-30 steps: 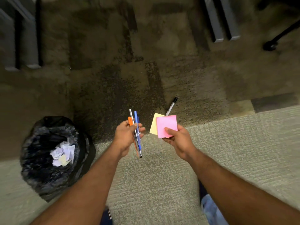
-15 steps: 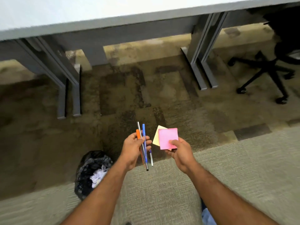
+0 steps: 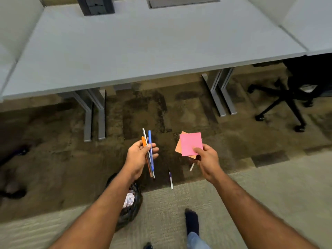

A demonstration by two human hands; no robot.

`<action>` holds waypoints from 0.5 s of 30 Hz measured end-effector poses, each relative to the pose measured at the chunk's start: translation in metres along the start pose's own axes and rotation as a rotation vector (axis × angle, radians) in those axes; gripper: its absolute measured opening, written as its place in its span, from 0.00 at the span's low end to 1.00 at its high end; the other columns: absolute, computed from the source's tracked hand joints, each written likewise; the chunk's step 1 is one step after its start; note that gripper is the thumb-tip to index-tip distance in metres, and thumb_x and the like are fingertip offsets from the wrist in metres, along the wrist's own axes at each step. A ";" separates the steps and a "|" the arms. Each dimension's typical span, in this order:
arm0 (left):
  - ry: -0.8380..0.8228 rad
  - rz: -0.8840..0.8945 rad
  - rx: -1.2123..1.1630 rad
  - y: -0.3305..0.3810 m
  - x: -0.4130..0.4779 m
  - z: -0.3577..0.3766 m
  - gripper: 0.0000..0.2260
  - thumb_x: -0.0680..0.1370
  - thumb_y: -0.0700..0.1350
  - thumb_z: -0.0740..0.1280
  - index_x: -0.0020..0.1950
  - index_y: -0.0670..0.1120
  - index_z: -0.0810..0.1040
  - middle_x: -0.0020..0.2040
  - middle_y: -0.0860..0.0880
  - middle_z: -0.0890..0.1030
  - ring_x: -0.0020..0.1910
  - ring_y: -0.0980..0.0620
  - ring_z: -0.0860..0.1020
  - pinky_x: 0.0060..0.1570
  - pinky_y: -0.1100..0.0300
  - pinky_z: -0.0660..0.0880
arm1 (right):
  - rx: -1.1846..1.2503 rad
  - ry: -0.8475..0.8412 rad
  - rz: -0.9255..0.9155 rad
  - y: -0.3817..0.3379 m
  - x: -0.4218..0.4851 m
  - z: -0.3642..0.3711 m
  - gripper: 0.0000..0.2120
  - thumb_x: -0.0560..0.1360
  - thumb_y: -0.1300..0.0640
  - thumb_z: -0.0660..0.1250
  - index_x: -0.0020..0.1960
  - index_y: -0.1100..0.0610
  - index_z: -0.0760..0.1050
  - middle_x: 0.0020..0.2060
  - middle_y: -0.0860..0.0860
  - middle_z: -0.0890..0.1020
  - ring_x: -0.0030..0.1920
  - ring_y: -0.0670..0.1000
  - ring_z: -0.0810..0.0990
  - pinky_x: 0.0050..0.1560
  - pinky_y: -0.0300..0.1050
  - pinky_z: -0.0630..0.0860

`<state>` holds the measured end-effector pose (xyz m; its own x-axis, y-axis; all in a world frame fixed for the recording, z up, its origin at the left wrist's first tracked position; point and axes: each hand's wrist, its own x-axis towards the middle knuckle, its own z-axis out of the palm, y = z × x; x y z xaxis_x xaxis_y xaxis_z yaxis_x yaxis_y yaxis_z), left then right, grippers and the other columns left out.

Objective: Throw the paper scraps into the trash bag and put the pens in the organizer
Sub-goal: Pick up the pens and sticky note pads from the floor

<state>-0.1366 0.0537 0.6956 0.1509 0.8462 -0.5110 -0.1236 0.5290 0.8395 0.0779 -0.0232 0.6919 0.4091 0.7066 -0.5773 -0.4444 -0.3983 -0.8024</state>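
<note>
Standing at the desk with both hands full

The left hand is curled shut round a bundle of pens, an orange one, a grey one and a blue one, held upright with their ends sticking out above and below the fist. The right hand pinches a pink sticky pad between thumb and fingers, with an orange pad fanned out just behind it. Both are held up over the dark carpet, short of the grey desk.

On the floor between the hands lies a white pen with a dark cap; another pale pen end peeks from under the right hand. The black trash bag sits under the left forearm, crumpled white paper scraps inside. A dark organizer stands at the far edge of the desk. A sock-clad foot is planted on the lighter carpet.
</note>
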 end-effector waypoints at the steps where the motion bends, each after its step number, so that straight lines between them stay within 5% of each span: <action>1: 0.013 0.006 0.001 0.009 0.000 0.003 0.09 0.81 0.35 0.62 0.61 0.35 0.74 0.47 0.42 0.82 0.40 0.52 0.85 0.40 0.57 0.83 | -0.032 -0.014 0.000 -0.010 0.001 0.000 0.06 0.78 0.65 0.65 0.54 0.62 0.76 0.52 0.58 0.83 0.50 0.54 0.83 0.40 0.46 0.81; 6: 0.078 0.045 -0.026 0.046 -0.001 0.020 0.12 0.81 0.35 0.62 0.64 0.36 0.73 0.48 0.43 0.83 0.44 0.50 0.85 0.41 0.57 0.83 | -0.150 -0.103 -0.033 -0.058 0.010 0.007 0.12 0.77 0.61 0.68 0.60 0.62 0.76 0.56 0.56 0.83 0.55 0.54 0.83 0.43 0.44 0.80; 15: 0.160 0.087 -0.052 0.088 -0.001 0.026 0.14 0.81 0.37 0.62 0.66 0.37 0.73 0.52 0.42 0.83 0.50 0.47 0.84 0.47 0.54 0.83 | -0.242 -0.188 -0.067 -0.116 0.028 0.034 0.11 0.78 0.59 0.69 0.59 0.60 0.77 0.56 0.54 0.83 0.56 0.52 0.82 0.60 0.54 0.80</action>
<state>-0.1225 0.0976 0.7745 -0.0199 0.8859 -0.4634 -0.1801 0.4527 0.8733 0.1138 0.0627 0.7739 0.2668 0.8225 -0.5022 -0.2092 -0.4593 -0.8633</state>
